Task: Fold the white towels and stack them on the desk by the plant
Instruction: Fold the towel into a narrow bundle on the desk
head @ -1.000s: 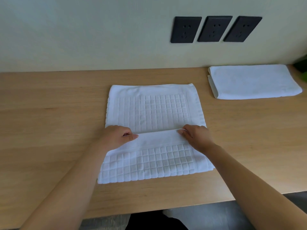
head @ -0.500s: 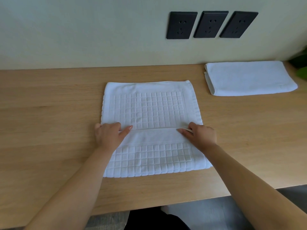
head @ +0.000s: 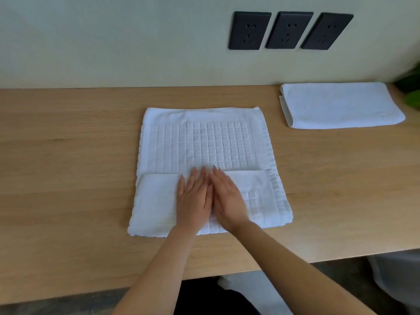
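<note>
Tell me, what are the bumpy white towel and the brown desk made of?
The bumpy white towel looks like thick woven cotton terry: matte, soft, with raised squares in a grid and a plain border. The desk looks like light wood or a wood-look laminate: smooth, matte, with long grain streaks; which one cannot be told.

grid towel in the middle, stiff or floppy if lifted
Probably floppy: the grid towel lies flat on the desk with its near flap folded over, so lifting would likely sag and unfold it. Its thick woven texture suggests a push would bunch it rather than slide it.
</note>
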### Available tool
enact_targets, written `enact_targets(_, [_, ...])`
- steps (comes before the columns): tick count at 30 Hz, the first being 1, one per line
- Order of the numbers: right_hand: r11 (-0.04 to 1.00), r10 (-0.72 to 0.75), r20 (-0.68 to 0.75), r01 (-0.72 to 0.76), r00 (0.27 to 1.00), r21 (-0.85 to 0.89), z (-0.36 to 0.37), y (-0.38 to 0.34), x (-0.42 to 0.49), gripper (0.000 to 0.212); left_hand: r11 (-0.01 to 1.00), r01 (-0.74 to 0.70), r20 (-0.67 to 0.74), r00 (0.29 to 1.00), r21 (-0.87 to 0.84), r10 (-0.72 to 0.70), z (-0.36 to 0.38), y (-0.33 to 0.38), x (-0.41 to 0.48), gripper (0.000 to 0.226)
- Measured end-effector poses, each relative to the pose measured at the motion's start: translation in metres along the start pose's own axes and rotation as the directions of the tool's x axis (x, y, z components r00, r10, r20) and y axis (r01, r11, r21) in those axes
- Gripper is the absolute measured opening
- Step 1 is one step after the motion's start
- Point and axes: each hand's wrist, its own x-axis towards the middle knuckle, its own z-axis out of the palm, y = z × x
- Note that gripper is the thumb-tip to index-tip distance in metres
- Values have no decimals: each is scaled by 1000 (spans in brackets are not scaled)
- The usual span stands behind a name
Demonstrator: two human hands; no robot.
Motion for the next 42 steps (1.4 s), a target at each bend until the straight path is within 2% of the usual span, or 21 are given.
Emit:
enact_targets(3, [979,20,50,-9,999,-206,5,13,-10,51,976,-51,63,997,211,39,-1,-9,-3,52])
enact_targets(6, [944,78,97,-43,992,-326,-7,21,-8,54,963,40,67,996,266,-59,-7,-19,0,54])
enact_targets(10, [898,204,78,-154,976,-412,-28,41,-9,57,942,145,52,984,304,-168,-18,-36,-6,54])
enact_targets(15, [871,314,14,-282,949,-402,-53,66,-12,59,927,204,5,976,313,-216,-34,-58,-10,54])
enact_targets(19, [853,415,51,-369,908,-369,-68,80,-17,60,926,201,25,975,319,-220,-35,-61,-8,56])
enact_targets(21, [834,457,49,-409,888,-371,-70,76,-14,61,953,254,52,963,167,-266,-38,-53,-7,58])
enact_targets(22, [848,433,-6,-410,901,-337,-69,69,-15,59,952,304,51,952,-37,-302,-43,-42,-9,56])
enact_targets(23, [888,383,-93,-394,919,-236,-67,58,-17,56,885,347,48,936,-310,-349,-50,-27,-15,51])
enact_targets(24, [926,354,-179,-371,918,-73,-66,42,-23,50,737,364,60,913,-570,-404,-58,-10,-25,47])
enact_targets(25, [923,382,-227,-361,896,132,-65,23,-31,42,567,378,106,885,-732,-453,-65,10,-36,42])
enact_targets(26, [863,458,-194,-381,868,332,-65,3,-40,31,432,414,175,852,-801,-493,-68,26,-47,38])
enact_targets(27, [756,539,-82,-438,839,487,-63,-16,-48,23,340,467,246,813,-816,-527,-66,38,-56,34])
enact_targets(28, [642,599,49,-515,799,568,-60,-31,-55,23,271,534,318,763,-801,-563,-59,45,-63,33])
enact_targets(31, [427,661,355,-720,661,547,-49,-50,-69,35,152,716,507,611,-681,-608,-37,50,-76,38])
enact_targets(34, [338,675,437,-776,594,533,-43,-49,-76,32,124,755,538,562,-644,-628,-29,46,-82,43])
enact_targets(36, [305,699,417,-770,581,561,-41,-45,-79,30,110,741,518,559,-663,-647,-29,45,-81,43])
enact_targets(38, [228,745,393,-760,539,609,-38,-41,-79,29,95,709,477,561,-699,-677,-27,49,-81,38])
enact_targets(42, [-25,831,386,-665,401,746,-26,-46,-78,37,227,635,284,598,-738,-749,-22,65,-84,28])
